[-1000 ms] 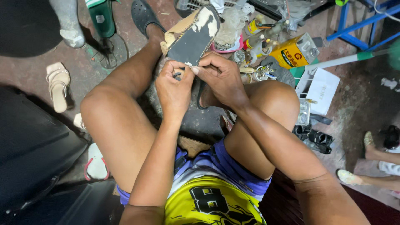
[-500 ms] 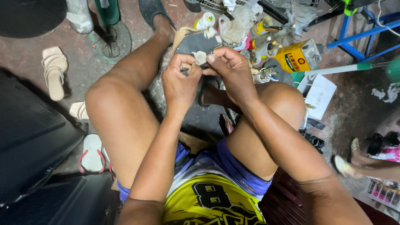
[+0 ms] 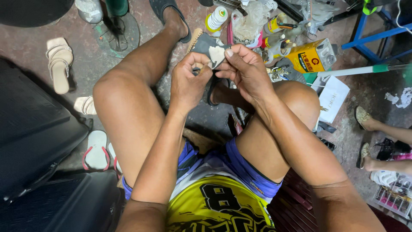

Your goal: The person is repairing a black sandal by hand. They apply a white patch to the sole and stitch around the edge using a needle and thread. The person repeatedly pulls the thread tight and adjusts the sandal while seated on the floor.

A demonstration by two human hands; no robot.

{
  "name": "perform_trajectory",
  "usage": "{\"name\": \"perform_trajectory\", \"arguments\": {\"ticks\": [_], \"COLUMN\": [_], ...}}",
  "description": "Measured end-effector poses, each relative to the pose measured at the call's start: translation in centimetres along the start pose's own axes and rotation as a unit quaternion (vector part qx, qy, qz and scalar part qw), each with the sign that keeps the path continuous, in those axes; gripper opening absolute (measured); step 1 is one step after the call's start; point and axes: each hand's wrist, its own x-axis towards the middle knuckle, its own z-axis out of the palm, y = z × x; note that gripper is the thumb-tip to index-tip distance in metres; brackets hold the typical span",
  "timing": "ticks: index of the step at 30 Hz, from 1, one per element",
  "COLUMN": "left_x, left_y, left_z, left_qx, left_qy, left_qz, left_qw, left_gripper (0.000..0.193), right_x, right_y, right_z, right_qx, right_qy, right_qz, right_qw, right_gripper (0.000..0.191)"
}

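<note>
CHANGE: shoe sole (image 3: 205,44) now drawn closer between both hands | LEFT: left hand (image 3: 189,81) fingers pinched shut on sole's pale patch | RIGHT: right hand (image 3: 246,71) fingers closed on sole edge | SOLE: 12 o'clock, above knees | 2 o'clock: yellow can (image 3: 311,56)

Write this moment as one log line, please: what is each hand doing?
left hand: pinches shoe sole | right hand: grips pale patch on sole | nearby: yellow can, white bottle
</note>
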Motion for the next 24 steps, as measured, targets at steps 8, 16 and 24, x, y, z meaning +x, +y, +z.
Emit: {"name": "perform_trajectory", "arguments": {"ticks": [8, 16, 24], "left_x": [-0.1, -0.2, -0.6], "left_y": [-1.1, 0.1, 2.0], "left_z": [0.1, 0.9, 0.8], "left_qx": [-0.199, 0.003, 0.116], "left_qy": [-0.010, 0.033, 0.037], "left_qz": [-0.025, -0.005, 0.006], "left_qw": [0.980, 0.999, 0.993], "left_gripper": [0.008, 0.029, 0.021], "right_x": [0.1, -0.1, -0.3], "right_y": [-0.5, -0.3, 0.3], "right_z": [0.3, 0.3, 0.6], "right_qx": [-0.020, -0.047, -0.083], "right_qy": [0.005, 0.029, 0.035], "right_qz": [-0.036, -0.031, -0.053], "right_qw": [0.999, 0.998, 0.995], "right_gripper": [0.013, 0.012, 0.009]}}
